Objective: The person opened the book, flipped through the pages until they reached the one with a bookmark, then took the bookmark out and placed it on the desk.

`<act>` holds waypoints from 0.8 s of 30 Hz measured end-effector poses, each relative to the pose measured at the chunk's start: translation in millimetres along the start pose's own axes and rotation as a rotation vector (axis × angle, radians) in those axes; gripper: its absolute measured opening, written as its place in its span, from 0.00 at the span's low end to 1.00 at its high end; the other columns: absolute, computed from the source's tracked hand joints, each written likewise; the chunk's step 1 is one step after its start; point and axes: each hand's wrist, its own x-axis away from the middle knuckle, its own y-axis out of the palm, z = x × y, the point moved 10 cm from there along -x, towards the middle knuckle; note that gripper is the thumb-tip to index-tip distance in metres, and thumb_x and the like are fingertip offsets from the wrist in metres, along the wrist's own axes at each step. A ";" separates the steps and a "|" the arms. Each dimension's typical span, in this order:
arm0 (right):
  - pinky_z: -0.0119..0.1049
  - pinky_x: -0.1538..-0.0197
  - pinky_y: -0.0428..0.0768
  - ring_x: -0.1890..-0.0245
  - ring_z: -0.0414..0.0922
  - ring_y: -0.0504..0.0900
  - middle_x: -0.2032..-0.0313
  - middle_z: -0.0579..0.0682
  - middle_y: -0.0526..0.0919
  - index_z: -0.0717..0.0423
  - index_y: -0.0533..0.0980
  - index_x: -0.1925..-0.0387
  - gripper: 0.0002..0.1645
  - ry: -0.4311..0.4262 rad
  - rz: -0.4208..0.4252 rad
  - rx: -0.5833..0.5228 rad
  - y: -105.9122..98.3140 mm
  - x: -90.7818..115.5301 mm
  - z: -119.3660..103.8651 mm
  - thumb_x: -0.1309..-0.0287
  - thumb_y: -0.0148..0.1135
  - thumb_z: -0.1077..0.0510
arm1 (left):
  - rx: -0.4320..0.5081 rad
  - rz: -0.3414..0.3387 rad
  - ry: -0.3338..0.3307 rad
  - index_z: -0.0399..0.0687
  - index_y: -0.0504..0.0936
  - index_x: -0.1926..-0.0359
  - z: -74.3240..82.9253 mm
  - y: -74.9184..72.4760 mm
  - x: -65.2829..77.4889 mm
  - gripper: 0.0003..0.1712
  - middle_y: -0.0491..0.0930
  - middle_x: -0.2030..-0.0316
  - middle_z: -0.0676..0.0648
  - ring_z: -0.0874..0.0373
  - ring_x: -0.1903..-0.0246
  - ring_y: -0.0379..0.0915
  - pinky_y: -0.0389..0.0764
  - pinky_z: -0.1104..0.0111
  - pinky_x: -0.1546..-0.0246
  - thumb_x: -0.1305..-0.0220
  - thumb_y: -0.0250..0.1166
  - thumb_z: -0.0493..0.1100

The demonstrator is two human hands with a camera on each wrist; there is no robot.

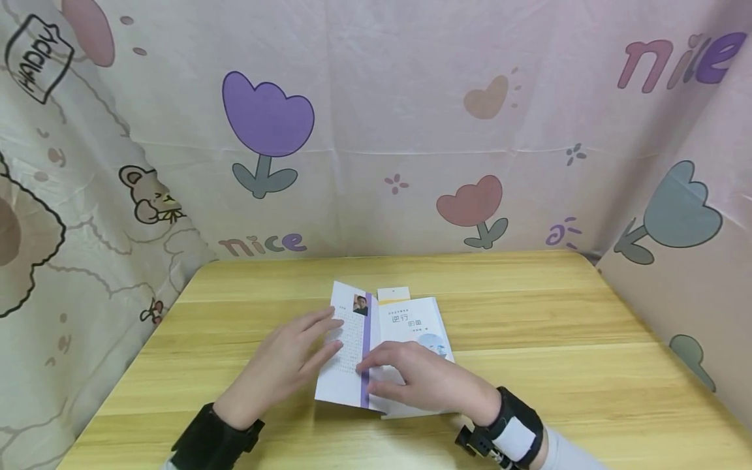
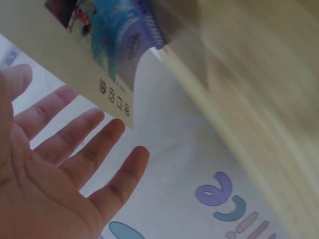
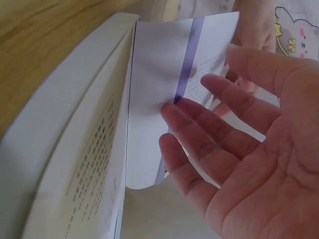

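Note:
A paperback book [image 1: 420, 310] lies on the table, its cover turned over to the left with a purple stripe [image 1: 365, 339] down the inside. Small print and a portrait photo show on the cover's flap [image 1: 346, 352]. My left hand [image 1: 288, 356] is at the flap's left edge, fingers spread and loosely extended. In the left wrist view the outer cover [image 2: 89, 45] shows a blue picture, close above those fingers. My right hand [image 1: 420, 378] reaches across the title page, its relaxed fingertips at the purple stripe. The right wrist view shows printed pages [image 3: 94, 164] beside the raised cover.
A white card-like piece with a yellow band [image 1: 393, 294] sticks out behind the book's top edge. The wooden table [image 1: 529, 313] extends around the book. A patterned cloth [image 1: 364, 130] hangs behind the table and along both sides.

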 end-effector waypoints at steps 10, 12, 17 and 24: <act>0.39 0.42 0.72 0.40 0.40 0.70 0.39 0.44 0.73 0.44 0.79 0.46 0.19 0.000 -0.024 0.092 9.2 7.1 -2.3 0.33 0.56 0.45 | -0.033 -0.098 -0.054 0.55 0.79 0.40 -11.4 26.1 18.7 0.25 0.71 0.38 0.46 0.52 0.43 0.70 0.74 0.53 0.48 0.33 0.57 0.59; 0.40 0.41 0.71 0.40 0.39 0.70 0.39 0.43 0.72 0.44 0.79 0.46 0.18 0.011 -0.010 0.099 9.5 8.8 -2.0 0.34 0.56 0.45 | -0.035 -0.107 -0.064 0.55 0.79 0.40 -12.3 29.9 21.0 0.26 0.71 0.38 0.46 0.51 0.43 0.70 0.74 0.53 0.48 0.33 0.57 0.60; 0.39 0.43 0.73 0.43 0.39 0.72 0.40 0.42 0.73 0.43 0.79 0.47 0.18 0.049 0.011 0.110 9.1 15.9 0.5 0.35 0.58 0.44 | -0.042 -0.132 -0.105 0.54 0.77 0.38 -15.0 38.3 25.3 0.30 0.70 0.37 0.46 0.51 0.42 0.69 0.74 0.53 0.47 0.34 0.56 0.63; 0.39 0.46 0.75 0.48 0.37 0.74 0.47 0.38 0.76 0.45 0.79 0.47 0.18 0.148 0.076 0.142 -6.8 40.3 15.1 0.35 0.59 0.46 | -0.044 -0.144 -0.120 0.53 0.73 0.34 -14.5 44.5 27.6 0.34 0.69 0.36 0.45 0.50 0.41 0.67 0.73 0.52 0.47 0.34 0.55 0.64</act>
